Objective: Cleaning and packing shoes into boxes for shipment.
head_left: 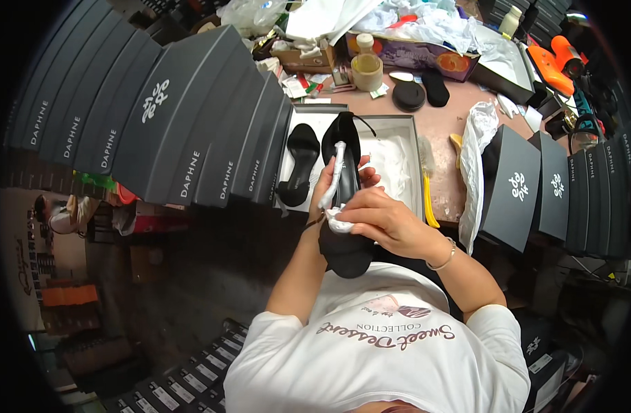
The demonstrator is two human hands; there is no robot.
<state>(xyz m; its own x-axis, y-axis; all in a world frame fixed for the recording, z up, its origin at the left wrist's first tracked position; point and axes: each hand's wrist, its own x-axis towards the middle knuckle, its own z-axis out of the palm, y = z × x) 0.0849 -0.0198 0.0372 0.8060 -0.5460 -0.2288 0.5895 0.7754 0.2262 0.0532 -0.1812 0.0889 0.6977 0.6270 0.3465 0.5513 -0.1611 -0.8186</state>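
The left hand point(327, 184) is mostly hidden behind the black high-heeled shoe point(344, 206) and its white paper wrap point(336, 172). The right hand point(381, 221) covers the shoe's middle. At twelve o'clock, the items heaped on the surface point(446, 131) are too small to identify. At nine o'clock, a distant person point(57, 215) is blurred. The picture's rim is black.

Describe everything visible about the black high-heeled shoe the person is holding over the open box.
The black high-heeled shoe looks matte, like suede, with a thin strap looping off near its far end. It is held above the open shoe box, lengthwise away from the person. A white paper-wrapped strip lies along it. The left hand grips it from the left side; the right hand presses crumpled white paper at its near end. Its mate lies in the box.
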